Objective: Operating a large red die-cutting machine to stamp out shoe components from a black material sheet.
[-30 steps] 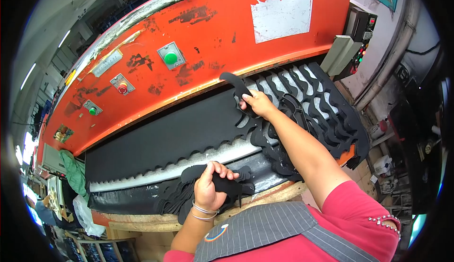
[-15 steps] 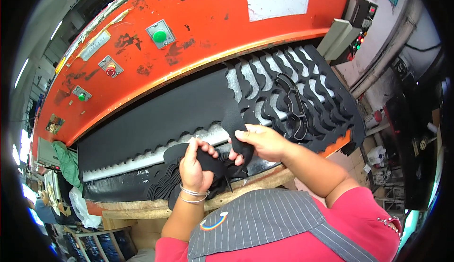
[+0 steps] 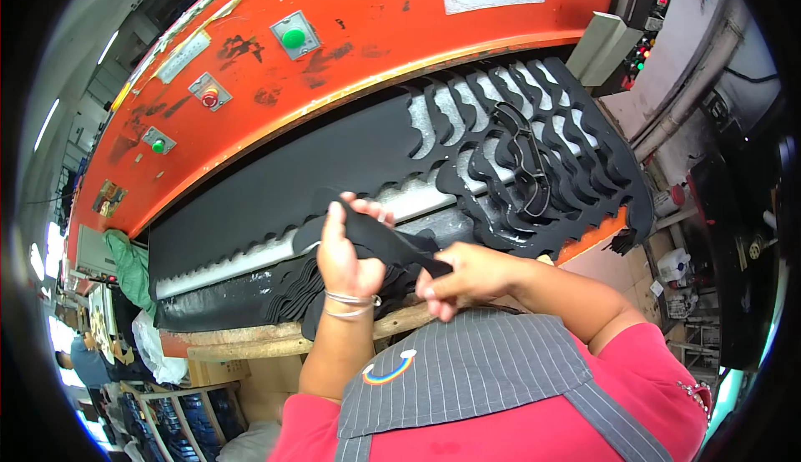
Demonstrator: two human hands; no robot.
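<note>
My left hand [image 3: 352, 253] is closed around a curved black foam-like cut piece [image 3: 385, 240], its thumb standing up along the near side. The far end of that piece tapers toward my right hand [image 3: 463, 277], which pinches it between thumb and fingers close to my apron. Whether several pieces are layered together I cannot tell. Below my left hand, a stack of similar black pieces [image 3: 294, 293] leans along the front of the bench. Behind my hands lies a large black sheet [image 3: 267, 182] with a scalloped near edge.
A curved metal cutting die [image 3: 527, 161] rests on the cut-out lattice of sheet [image 3: 576, 174] at right. Behind rises an orange press beam [image 3: 367, 32] with a green button [image 3: 293, 38] and a red one [image 3: 210, 96]. A wooden rail [image 3: 259, 346] edges the bench.
My right hand has drawn down toward my apron from beside the sheet, pulling the black material's end with it. My left hand has stayed closed on its piece, rising slightly. The view has shifted a little.
</note>
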